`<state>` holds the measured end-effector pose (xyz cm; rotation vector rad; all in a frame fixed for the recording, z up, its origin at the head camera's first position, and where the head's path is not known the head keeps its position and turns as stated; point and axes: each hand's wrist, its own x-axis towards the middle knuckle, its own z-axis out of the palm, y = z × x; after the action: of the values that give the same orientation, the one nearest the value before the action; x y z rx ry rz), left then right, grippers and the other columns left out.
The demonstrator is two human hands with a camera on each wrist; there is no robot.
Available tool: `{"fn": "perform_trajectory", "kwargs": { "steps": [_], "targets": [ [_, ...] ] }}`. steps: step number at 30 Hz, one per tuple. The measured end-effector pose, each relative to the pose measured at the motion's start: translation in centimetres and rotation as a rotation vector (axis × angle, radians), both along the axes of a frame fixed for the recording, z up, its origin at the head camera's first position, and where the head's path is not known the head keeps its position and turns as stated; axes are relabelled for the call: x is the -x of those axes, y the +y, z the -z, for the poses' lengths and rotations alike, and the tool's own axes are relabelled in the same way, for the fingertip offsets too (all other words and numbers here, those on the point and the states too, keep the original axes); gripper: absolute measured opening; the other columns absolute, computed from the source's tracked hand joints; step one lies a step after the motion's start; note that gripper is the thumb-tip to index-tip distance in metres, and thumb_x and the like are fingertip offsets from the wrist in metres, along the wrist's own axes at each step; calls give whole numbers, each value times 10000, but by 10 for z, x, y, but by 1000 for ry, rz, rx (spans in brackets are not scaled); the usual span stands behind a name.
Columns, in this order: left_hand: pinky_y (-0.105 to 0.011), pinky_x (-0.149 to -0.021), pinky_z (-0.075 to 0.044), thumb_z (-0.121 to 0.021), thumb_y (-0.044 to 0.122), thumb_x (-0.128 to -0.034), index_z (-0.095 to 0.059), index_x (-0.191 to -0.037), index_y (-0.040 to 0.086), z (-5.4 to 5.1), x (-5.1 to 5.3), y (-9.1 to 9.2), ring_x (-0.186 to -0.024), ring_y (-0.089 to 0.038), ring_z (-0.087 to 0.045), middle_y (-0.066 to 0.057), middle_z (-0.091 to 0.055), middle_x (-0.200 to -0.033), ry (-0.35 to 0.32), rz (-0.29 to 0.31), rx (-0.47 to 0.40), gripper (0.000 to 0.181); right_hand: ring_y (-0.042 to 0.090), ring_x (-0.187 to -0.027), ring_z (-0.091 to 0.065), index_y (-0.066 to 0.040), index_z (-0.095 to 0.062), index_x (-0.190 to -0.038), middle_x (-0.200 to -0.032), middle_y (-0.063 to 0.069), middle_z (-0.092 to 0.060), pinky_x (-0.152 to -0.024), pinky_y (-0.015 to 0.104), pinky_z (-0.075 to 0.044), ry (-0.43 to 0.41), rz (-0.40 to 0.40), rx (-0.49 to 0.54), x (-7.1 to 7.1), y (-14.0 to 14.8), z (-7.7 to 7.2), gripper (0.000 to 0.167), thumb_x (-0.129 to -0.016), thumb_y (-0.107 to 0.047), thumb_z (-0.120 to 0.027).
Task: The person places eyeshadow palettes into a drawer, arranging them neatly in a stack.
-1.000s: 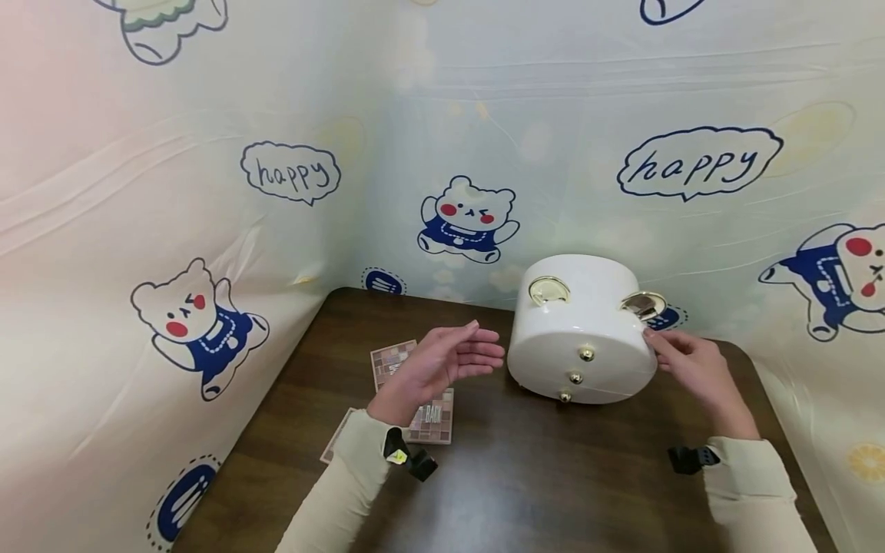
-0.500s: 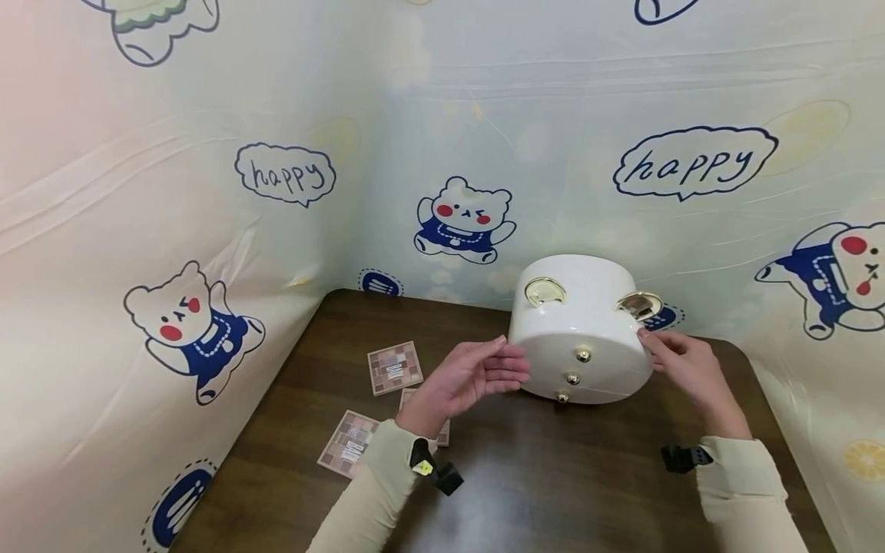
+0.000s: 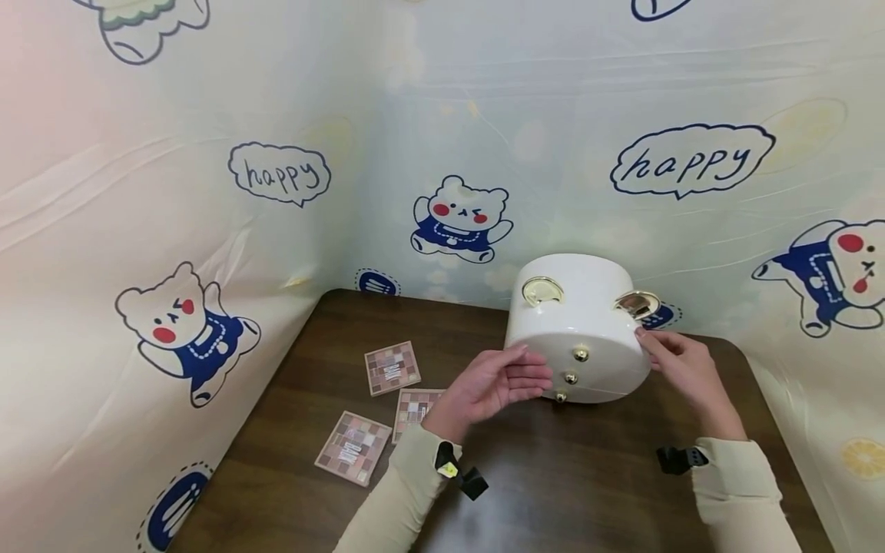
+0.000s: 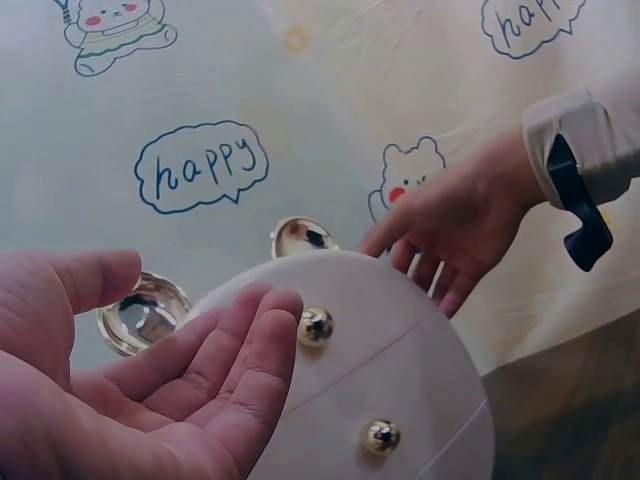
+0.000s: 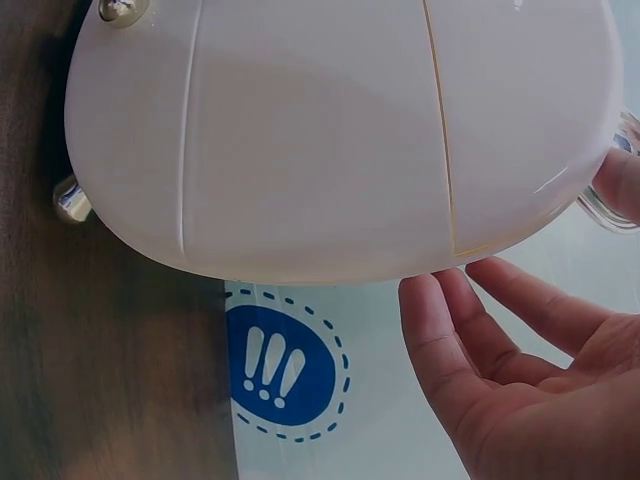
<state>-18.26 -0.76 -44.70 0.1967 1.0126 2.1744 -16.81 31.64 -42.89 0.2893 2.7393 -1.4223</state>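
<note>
A white rounded storage box (image 3: 577, 311) stands at the back of the table, with gold-rimmed ears on top and three gold knobs down its front. Seam lines cross its front in the right wrist view. My left hand (image 3: 492, 388) hovers before the box's left front, fingers extended and thumb apart, holding nothing. In the left wrist view its fingertips overlap the front near a gold knob (image 4: 317, 327); whether they touch cannot be told. My right hand (image 3: 687, 372) touches the box's right side with its fingertips (image 5: 422, 300), the thumb up by the right ear (image 3: 638, 305).
Three square eyeshadow palettes lie on the brown table (image 3: 567, 484) to the left: one at the back (image 3: 392, 369), one at the front (image 3: 353, 448), and one (image 3: 413, 405) partly behind the left wrist. A printed cloth (image 3: 567, 92) hangs close behind the box.
My left hand has moved right, from beside the box to in front of its left part, uncovering the palettes. The right hand stays at the box's right side.
</note>
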Motion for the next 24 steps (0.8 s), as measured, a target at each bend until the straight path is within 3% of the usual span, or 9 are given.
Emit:
{"fn": "perform_trajectory", "kwargs": {
  "steps": [6,15,24],
  "targets": [
    [-447,-970,-513,-588,315,-1026,-616,-1256,-102,5,-1,14,-990,-293,-714,-186,-724,-1084,-24,8,-4,477,384,-1123,-596,57,-511,-1412,-1387,295,-514,-752,173,-514,13,8,21,-1,-2,1,789,-987,-607,-496],
    [-444,-969,-517,-581,294,-1031,-624,-1250,-107,13,2,35,-1003,-300,-711,-215,-714,-1106,-75,-34,20,460,372,-1114,-572,58,-517,-1403,-1366,287,-523,-734,159,-491,9,32,34,-3,-2,1,790,-984,-612,-497],
    [-408,-952,-534,-627,230,-996,-675,-1174,-94,21,8,56,-926,-246,-718,-173,-735,-988,-201,-118,44,373,391,-1138,-562,45,-502,-1423,-1397,285,-500,-767,201,-504,-15,28,51,-2,-3,2,813,-974,-632,-495]
  ]
}}
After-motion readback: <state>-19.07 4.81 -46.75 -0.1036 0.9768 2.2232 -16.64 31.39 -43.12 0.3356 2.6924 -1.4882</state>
